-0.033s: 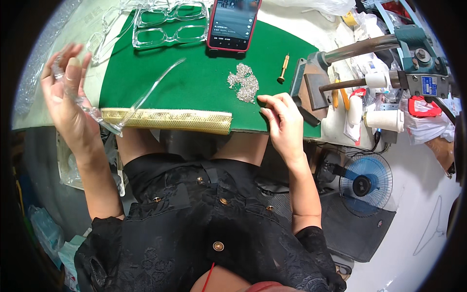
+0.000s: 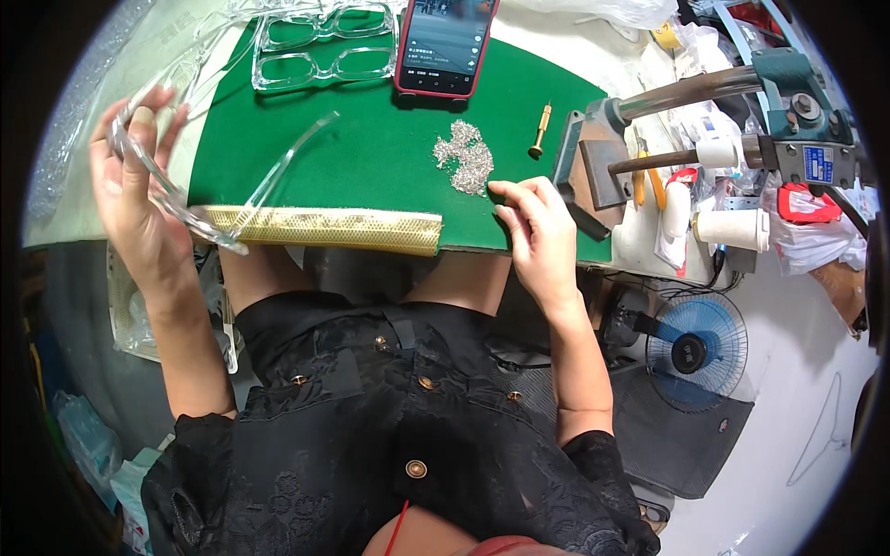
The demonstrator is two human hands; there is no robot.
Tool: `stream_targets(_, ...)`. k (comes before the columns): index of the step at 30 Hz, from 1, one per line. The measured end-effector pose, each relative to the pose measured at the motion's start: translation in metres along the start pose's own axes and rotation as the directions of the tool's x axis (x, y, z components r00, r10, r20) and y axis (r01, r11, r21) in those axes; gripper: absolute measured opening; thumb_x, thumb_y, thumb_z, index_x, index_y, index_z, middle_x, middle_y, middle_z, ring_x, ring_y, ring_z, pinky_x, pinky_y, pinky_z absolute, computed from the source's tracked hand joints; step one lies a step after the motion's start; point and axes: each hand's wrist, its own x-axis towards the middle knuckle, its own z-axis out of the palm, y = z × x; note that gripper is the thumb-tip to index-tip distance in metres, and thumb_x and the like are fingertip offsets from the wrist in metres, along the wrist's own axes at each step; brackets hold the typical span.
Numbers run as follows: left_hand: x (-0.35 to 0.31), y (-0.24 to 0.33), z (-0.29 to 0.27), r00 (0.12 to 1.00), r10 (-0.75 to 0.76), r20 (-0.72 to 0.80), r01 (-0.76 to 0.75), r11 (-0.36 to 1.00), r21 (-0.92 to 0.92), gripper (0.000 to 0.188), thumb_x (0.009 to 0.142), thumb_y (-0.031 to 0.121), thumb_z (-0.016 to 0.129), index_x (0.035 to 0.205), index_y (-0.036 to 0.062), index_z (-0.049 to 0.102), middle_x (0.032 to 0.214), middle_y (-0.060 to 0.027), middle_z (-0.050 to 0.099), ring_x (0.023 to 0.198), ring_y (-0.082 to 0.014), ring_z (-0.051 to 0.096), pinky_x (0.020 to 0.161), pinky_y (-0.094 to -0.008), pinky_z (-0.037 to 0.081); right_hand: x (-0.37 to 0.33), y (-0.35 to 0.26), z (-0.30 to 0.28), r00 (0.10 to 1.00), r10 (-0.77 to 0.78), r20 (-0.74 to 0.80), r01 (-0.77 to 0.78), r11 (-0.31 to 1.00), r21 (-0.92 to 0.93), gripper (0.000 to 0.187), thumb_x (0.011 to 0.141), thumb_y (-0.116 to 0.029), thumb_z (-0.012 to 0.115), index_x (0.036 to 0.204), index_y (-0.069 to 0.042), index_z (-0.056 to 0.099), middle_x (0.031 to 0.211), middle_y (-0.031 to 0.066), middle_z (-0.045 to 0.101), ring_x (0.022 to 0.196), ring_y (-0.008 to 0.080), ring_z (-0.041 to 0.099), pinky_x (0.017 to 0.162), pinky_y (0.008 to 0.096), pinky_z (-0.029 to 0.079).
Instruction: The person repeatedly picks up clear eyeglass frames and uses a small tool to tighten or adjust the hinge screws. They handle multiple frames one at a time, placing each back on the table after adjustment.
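My left hand, raised over the left end of the mat's front edge, is closed around a clear plastic glasses frame. One long temple of it slants up to the right over the green mat. Fingers cover part of the frame. At the right, my right hand rests at the mat's front edge, thumb and forefinger curled together. Whether a tiny piece is between them cannot be seen. Just left of its fingertips lies a pile of tiny silvery metal parts.
A gold mesh-patterned strip lines the mat's front edge. More clear glasses frames lie at the back, beside a red-cased phone. A brass-coloured tool stands near a green hand press. Below right is a fan.
The glasses frame has turned in my left hand, and its temple tip has shifted slightly left. My left hand has tilted a little to the right. My right hand has barely moved.
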Motion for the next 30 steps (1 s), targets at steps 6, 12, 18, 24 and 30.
stream_targets(6, -0.012, 0.023, 0.021, 0.915, -0.254, 0.315, 0.334, 0.914, -0.231, 0.038, 0.097, 0.025, 0.039, 0.121, -0.0039, 0.044, 0.084, -0.0155, 0.058, 0.076, -0.0219, 0.059, 0.064, -0.0296, 0.047, -0.013, 0.002, -0.005, 0.994, -0.113, 0.007, 0.113, 0.993, -0.031, 0.021, 0.075, 0.003, 0.065, 0.095, -0.004, 0.066, 0.087, 0.0105, 0.056, 0.081, 0.0274, 0.056, 0.071, 0.0356, 0.046)
stream_targets(12, -0.032, 0.026, 0.050, 0.840, -0.231, 0.491, 0.306, 0.949, -0.078, 0.046, 0.086, 0.019, 0.052, 0.125, 0.0015, 0.035, 0.081, -0.0183, 0.060, 0.065, -0.0134, 0.054, 0.051, -0.0178, 0.038, -0.009, 0.002, -0.004, 0.999, 0.036, -0.022, -0.033, 0.992, 0.125, 0.012, 0.077, 0.005, 0.064, 0.087, -0.001, 0.064, 0.081, 0.0108, 0.059, 0.077, 0.0268, 0.059, 0.069, 0.0345, 0.047)
stream_targets(18, -0.060, 0.034, 0.080, 0.856, -0.322, 0.403, 0.363, 0.932, -0.025, 0.086, 0.083, 0.064, 0.058, 0.134, 0.0017, 0.027, 0.080, -0.0139, 0.063, 0.063, -0.0076, 0.050, 0.054, -0.0167, 0.035, -0.004, 0.005, -0.001, 0.999, 0.038, 0.017, -0.039, 0.991, 0.125, 0.012, 0.076, 0.004, 0.065, 0.086, -0.002, 0.064, 0.080, 0.0100, 0.059, 0.075, 0.0253, 0.059, 0.066, 0.0331, 0.047)
stream_targets(24, -0.076, 0.027, 0.078, 0.867, -0.269, 0.419, 0.299, 0.954, -0.008, 0.087, 0.083, 0.063, 0.058, 0.134, 0.0016, 0.024, 0.081, -0.0144, 0.063, 0.067, -0.0130, 0.057, 0.055, -0.0190, 0.038, -0.004, 0.002, 0.000, 1.000, 0.025, -0.008, -0.025, 0.996, 0.083, 0.014, 0.076, 0.004, 0.065, 0.088, -0.002, 0.066, 0.080, 0.0100, 0.058, 0.074, 0.0253, 0.058, 0.065, 0.0336, 0.047)
stream_targets(30, -0.069, 0.025, 0.078, 0.844, -0.284, 0.454, 0.321, 0.947, -0.004, 0.085, 0.084, 0.061, 0.059, 0.134, 0.0018, 0.024, 0.080, -0.0147, 0.063, 0.068, -0.0134, 0.057, 0.055, -0.0195, 0.039, -0.013, 0.001, -0.001, 0.996, -0.084, -0.018, 0.083, 0.995, -0.057, 0.023, 0.074, 0.002, 0.068, 0.095, -0.005, 0.068, 0.085, 0.0098, 0.058, 0.078, 0.0255, 0.056, 0.069, 0.0339, 0.046)
